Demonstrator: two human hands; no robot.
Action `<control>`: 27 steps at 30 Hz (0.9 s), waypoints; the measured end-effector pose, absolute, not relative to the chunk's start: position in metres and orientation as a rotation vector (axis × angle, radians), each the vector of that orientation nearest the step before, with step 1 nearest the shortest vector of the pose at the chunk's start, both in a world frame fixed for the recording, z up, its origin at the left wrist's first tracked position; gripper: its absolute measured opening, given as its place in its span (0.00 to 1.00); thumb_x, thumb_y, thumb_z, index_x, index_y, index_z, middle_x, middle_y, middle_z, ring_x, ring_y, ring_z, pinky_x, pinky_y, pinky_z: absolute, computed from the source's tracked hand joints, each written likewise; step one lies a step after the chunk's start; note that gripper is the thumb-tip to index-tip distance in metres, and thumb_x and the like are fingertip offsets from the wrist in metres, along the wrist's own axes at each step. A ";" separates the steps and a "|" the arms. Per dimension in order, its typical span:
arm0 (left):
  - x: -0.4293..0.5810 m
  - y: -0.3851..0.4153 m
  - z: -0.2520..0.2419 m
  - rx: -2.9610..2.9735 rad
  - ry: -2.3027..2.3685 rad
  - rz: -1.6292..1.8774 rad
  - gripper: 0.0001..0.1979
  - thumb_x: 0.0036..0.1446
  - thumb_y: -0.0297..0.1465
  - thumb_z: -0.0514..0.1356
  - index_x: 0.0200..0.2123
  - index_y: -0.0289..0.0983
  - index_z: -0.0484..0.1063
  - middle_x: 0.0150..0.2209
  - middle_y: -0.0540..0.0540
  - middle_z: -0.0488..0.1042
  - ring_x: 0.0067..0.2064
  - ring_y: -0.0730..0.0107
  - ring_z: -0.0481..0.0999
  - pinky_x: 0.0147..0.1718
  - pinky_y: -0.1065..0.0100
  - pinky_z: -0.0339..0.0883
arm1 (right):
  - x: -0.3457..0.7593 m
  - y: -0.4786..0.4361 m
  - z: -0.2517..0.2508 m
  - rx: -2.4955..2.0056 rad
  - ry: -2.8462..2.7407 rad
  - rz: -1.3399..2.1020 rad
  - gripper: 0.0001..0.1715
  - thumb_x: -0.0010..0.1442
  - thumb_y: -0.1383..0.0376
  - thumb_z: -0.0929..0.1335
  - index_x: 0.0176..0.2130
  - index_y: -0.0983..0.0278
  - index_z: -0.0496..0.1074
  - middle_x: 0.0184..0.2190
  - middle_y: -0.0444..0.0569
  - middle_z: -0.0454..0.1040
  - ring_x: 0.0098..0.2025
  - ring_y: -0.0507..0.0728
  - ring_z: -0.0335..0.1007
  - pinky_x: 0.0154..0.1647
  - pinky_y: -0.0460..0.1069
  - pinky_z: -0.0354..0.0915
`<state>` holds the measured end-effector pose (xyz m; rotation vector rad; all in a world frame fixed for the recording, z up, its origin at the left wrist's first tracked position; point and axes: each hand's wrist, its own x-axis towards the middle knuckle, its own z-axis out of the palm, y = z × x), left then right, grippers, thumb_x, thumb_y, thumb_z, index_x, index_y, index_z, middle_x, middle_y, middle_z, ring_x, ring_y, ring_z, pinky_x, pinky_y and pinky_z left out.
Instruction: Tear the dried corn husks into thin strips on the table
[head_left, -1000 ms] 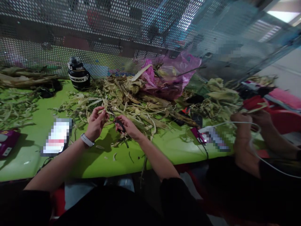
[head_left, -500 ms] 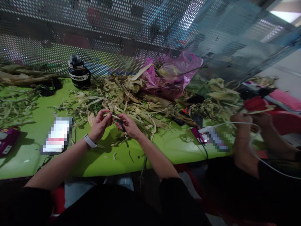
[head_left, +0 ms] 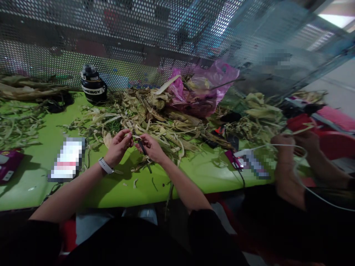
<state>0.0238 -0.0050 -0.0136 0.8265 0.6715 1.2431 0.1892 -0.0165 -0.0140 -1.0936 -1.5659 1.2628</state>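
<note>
My left hand [head_left: 121,145], a white-banded watch [head_left: 106,166] on its wrist, pinches the pale end of a corn husk strip [head_left: 135,137] between thumb and fingers. Right beside it, my right hand [head_left: 151,147] is closed around a slim dark tool [head_left: 142,146]; it looks like scissors, but fingers cover much of it. The strip reaches across the small gap between the two hands. Just beyond them lies a heap of dry corn husks [head_left: 149,107], with loose strips and green bits at its left side.
A pink plastic bag [head_left: 199,98] stands behind the heap, near a perforated metal screen [head_left: 133,33]. A black bottle [head_left: 93,85] is at back left, a phone [head_left: 67,159] at left. To the right, a co-worker's hands [head_left: 294,142] hold a strip near a white cable [head_left: 263,147].
My hands stay almost in place; the dark tool in my right hand has shifted slightly. The co-worker's strip has moved a little left.
</note>
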 end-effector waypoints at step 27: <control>0.017 0.002 -0.011 0.715 0.639 1.248 0.14 0.49 0.31 0.70 0.38 0.37 0.71 0.22 0.54 0.70 0.24 0.80 0.69 0.26 0.79 0.65 | 0.190 -0.020 -0.007 -1.005 -1.453 1.583 0.31 0.49 0.50 0.75 0.44 0.60 0.62 0.25 0.42 0.72 0.23 0.50 0.66 0.18 0.44 0.63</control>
